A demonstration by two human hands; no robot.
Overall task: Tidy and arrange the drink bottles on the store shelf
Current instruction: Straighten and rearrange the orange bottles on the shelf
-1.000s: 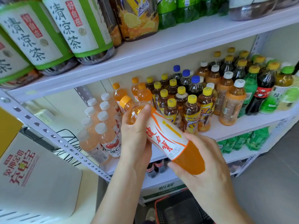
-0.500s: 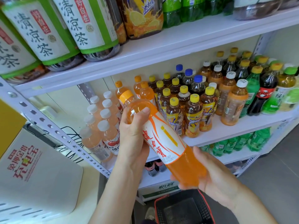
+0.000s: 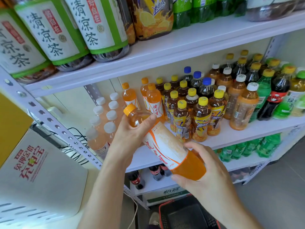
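Head view: I hold orange bottle (image 3: 165, 146) tilted, just before mid shelf (image 3: 231, 138). L hand (image 3: 128, 139) fingers wrap neck, R hand (image 3: 203, 176) curls round base. Prob full, heavy-ish, slick plastic; grip neck + base.

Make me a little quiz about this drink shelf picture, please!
1. True or false: the left hand and the right hand both hold the orange bottle.
2. The held bottle's cap is: A blue, B orange, C white.
3. Which hand grips the bottle near its cap?

Key: 1 true. 2 B. 3 the left hand; the right hand holds the bottom end.
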